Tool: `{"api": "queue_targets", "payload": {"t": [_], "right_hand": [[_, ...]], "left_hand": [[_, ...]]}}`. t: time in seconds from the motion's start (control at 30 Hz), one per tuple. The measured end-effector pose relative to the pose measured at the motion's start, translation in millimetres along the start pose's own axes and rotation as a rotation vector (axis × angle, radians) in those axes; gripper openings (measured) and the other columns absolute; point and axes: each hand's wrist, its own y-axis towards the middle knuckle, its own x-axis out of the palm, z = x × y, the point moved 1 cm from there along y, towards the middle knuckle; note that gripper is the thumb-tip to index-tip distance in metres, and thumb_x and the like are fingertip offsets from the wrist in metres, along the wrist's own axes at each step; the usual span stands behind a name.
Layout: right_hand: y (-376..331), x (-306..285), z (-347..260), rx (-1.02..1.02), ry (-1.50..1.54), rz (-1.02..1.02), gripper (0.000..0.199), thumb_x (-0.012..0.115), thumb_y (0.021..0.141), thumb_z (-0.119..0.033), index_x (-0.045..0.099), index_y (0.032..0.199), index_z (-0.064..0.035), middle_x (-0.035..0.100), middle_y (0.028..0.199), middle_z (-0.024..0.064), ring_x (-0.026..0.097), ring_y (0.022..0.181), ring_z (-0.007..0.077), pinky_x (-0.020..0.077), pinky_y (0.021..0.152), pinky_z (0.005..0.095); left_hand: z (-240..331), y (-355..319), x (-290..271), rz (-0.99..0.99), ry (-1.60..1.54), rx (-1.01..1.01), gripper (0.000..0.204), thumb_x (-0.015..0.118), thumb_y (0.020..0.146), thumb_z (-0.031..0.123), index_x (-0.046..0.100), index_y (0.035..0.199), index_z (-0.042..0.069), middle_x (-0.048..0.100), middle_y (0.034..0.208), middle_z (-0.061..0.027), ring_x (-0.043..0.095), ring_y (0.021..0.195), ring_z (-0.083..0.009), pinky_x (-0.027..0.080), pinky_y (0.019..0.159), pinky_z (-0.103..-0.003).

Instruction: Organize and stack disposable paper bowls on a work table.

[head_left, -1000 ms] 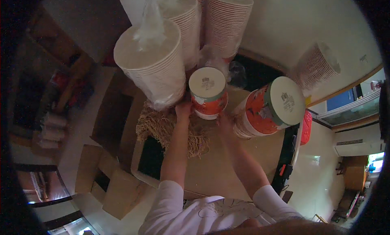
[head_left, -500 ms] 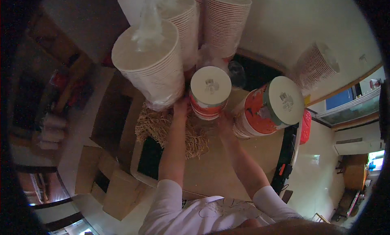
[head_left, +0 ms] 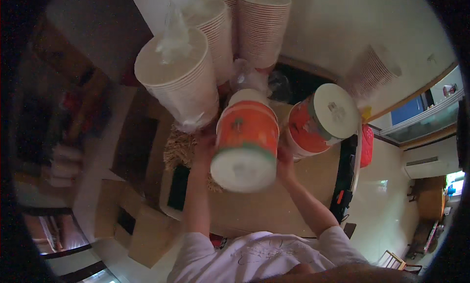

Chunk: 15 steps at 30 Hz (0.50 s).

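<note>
An upside-down paper bucket (head_left: pixel 248 129), orange with a green band and a blurred white base, is tilted with its base toward me. My left hand (head_left: pixel 204 142) is at its left side and my right hand (head_left: pixel 285 160) at its right side, gripping it between them. The fingers are partly hidden behind it. A white rounded part shows at its far end. To the right stands another upside-down stack of orange paper buckets (head_left: pixel 311 126), near my right hand. Shredded tan paper (head_left: pixel 178 148) lies by my left forearm.
Tall stacks of white paper buckets in clear plastic (head_left: pixel 183 82) stand at the far left and back (head_left: pixel 264 31). Another wrapped stack (head_left: pixel 372 72) leans at the far right. The brown cardboard-covered surface (head_left: pixel 259 209) lies before me; open cardboard boxes (head_left: pixel 152 234) sit lower left.
The orange paper bucket has come up and toward me and tipped, its base now facing me. Both hands have moved nearer with it. The right-hand stack stays standing.
</note>
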Motion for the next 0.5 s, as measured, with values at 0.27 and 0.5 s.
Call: {"api": "queue_targets", "payload": {"t": [0.27,0.5], "right_hand": [[-119,-111,7,0.230,-0.299,-0.436,0.036,0.048,0.081,-0.012,0.040,0.115,-0.0014,0.050,0.109,0.0124,0.048,0.098,0.0183,0.0379,0.084,0.0315],[-156,-164,-4,0.727,0.274,-0.140,0.037,0.043,0.086,-0.022,0.043,0.116,-0.0015,0.048,0.115,0.0087,0.040,0.108,0.0205,0.0316,0.090,0.0345]], "left_hand": [[-49,-93,117,-0.078,-0.515,0.840,0.029,0.053,0.072,-0.001,0.052,0.100,0.007,0.051,0.098,-0.0057,0.054,0.084,-0.0174,0.045,0.073,-0.028],[36,-147,108,-0.199,-0.388,0.352,0.030,0.056,0.068,-0.005,0.052,0.096,0.005,0.048,0.095,-0.0062,0.053,0.088,-0.0173,0.045,0.071,-0.026]]}}
